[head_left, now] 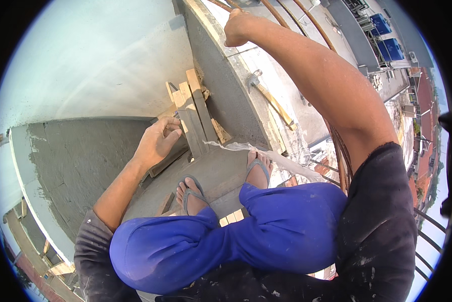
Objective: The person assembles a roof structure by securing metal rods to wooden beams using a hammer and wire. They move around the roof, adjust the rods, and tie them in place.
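My left hand point(158, 143) reaches in beside upright wooden planks point(188, 113) in the corner of grey plastered walls. Its fingers are loosely bent, the thumb stands apart from them, and I see nothing between them. Up at the top, my right hand point(237, 27) is by the wall's upper edge, close to rusty metal bars point(276, 14); its fingers are hidden, so its grip does not show. Between my arms, a claw hammer point(275, 103) with a wooden handle lies on a pale ledge.
My sandalled feet point(190, 194) stand on a grey surface near a gap. A torn whitish plastic strip point(281, 160) hangs before my knees. Rusty bars point(340, 158) rise under my right arm. Rooftops and blue containers point(390, 49) lie far below to the right.
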The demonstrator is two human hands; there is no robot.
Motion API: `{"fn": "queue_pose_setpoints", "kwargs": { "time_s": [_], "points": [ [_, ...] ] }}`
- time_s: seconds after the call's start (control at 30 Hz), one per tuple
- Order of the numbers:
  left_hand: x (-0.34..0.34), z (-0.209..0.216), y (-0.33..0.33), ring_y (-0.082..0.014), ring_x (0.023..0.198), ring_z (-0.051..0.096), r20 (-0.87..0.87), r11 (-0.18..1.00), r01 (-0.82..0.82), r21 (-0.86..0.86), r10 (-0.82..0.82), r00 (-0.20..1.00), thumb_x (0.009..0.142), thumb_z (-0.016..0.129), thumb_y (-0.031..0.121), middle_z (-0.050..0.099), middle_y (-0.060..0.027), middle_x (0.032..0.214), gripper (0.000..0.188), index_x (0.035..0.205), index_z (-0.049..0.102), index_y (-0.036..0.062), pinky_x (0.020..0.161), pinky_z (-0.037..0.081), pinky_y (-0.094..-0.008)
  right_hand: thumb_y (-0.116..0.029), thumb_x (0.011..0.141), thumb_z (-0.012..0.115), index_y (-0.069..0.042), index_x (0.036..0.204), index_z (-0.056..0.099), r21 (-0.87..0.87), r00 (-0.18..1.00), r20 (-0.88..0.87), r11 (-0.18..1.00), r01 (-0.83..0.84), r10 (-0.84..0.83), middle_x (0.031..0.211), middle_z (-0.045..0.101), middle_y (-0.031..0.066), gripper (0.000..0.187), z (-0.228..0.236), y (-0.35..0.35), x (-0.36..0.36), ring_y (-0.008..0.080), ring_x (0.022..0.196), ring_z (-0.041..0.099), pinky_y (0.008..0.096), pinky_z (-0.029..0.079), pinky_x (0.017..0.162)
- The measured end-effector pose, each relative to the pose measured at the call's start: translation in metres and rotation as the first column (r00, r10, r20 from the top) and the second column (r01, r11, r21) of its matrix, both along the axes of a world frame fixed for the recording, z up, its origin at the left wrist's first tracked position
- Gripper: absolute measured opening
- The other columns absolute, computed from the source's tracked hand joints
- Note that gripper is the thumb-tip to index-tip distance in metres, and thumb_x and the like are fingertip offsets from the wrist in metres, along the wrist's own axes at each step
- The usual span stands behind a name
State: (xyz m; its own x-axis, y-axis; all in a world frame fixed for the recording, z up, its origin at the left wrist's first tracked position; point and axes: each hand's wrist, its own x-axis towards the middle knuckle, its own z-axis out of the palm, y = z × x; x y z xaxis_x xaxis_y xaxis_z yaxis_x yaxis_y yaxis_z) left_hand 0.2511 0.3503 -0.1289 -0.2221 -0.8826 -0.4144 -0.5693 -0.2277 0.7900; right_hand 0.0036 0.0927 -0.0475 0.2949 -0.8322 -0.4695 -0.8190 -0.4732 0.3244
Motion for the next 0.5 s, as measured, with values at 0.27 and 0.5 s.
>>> {"fn": "queue_pose_setpoints", "kwargs": {
  "time_s": [0.27, 0.5],
  "points": [
    [-0.207, -0.112, -0.074, -0.0277, 0.101, 0.069, -0.142, 0.762, 0.364, 0.536, -0.343, 0.928, 0.095, 0.071, 0.032, 0.068, -0.0183, 0.117, 0.057, 0.13, 0.055, -0.0098, 0.09, 0.054, -0.0381, -0.049, 0.096, 0.062, 0.005, 0.132, 0.056, 0.019, 0.995, 0.076, 0.998, 0.067, -0.069, 0.145, 0.046, 0.0342, 0.065, 0.003, 0.003, -0.004, 0.0442, 0.129, 0.057, 0.0508, 0.051, 0.104],
    [-0.3, -0.197, -0.016, -0.0315, 0.107, 0.065, -0.419, 0.779, -0.17, 0.603, 0.491, 0.764, 0.087, 0.078, 0.036, 0.064, -0.0328, 0.119, 0.072, 0.125, 0.054, -0.0203, 0.091, 0.052, -0.0396, -0.051, 0.095, 0.062, 0.007, 0.138, 0.045, 0.028, 0.993, 0.097, 0.997, 0.066, -0.068, 0.145, 0.045, 0.0356, 0.074, -0.006, 0.005, -0.002, 0.0455, 0.129, 0.056, 0.0503, 0.051, 0.105]
  ]
}}
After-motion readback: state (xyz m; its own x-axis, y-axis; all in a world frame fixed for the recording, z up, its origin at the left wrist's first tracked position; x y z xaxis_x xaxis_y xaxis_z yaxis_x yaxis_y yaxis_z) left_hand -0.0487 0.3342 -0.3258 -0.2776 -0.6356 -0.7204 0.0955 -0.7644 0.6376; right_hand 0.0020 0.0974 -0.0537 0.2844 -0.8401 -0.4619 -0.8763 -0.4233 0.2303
